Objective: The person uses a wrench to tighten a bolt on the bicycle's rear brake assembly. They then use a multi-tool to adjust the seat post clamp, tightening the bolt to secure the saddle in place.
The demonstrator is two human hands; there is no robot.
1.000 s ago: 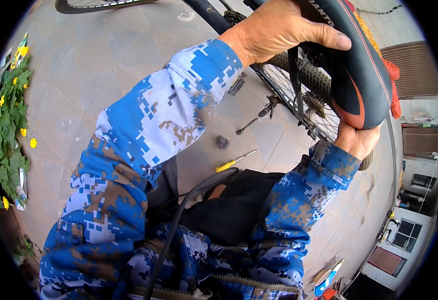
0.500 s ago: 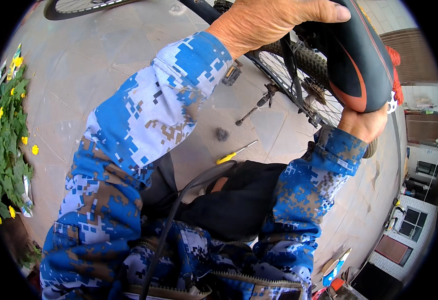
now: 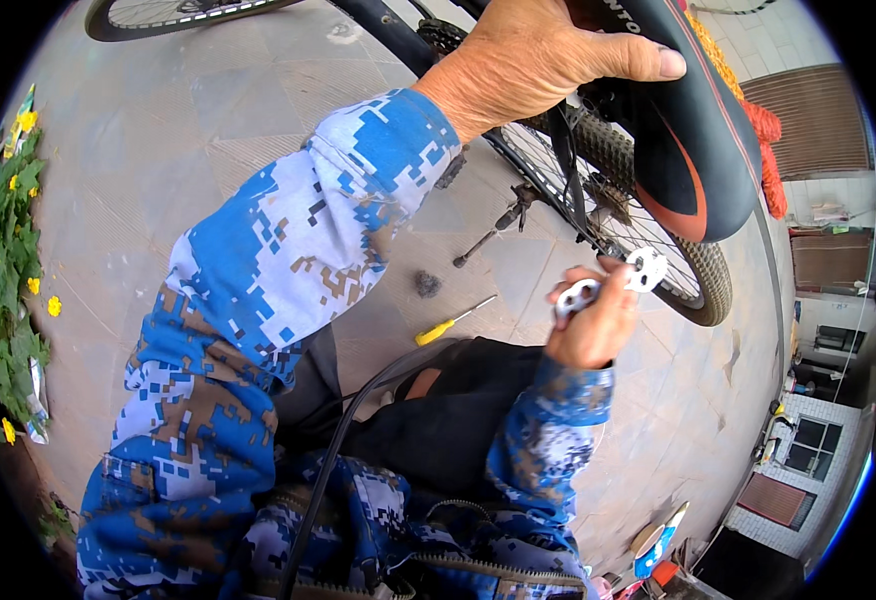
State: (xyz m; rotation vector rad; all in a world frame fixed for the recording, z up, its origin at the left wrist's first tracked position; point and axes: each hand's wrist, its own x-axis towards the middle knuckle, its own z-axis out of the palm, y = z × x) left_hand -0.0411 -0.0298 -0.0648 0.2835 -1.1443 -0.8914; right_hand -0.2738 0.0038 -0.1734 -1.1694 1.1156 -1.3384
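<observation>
My left hand (image 3: 533, 65) is closed on the black bicycle saddle (image 3: 683, 135) with orange trim, its thumb lying over the top. My right hand (image 3: 590, 335), below the saddle's rounded rear end, grips a silvery dumbbell-shaped bone wrench (image 3: 646, 270) with holes in both ends. One end of the wrench sticks out past the fingers, near the knobbly rear tyre (image 3: 713, 285). The bicycle stands on its kickstand (image 3: 493, 235), which slants down to the ground. Some of my left fingers are hidden beneath the saddle.
A yellow-handled screwdriver (image 3: 440, 332) lies on the paved ground by my black trouser leg, near a dark fuzzy clump (image 3: 426, 284). A black cord (image 3: 323, 460) hangs before my jacket. Leafy plants with yellow flowers (image 3: 18, 270) line the left. Red fabric (image 3: 766, 150) shows beyond the saddle.
My right hand has come out from under the saddle's rear, moving left and down with the bone wrench. The saddle has shifted slightly left in view; my left hand keeps its hold.
</observation>
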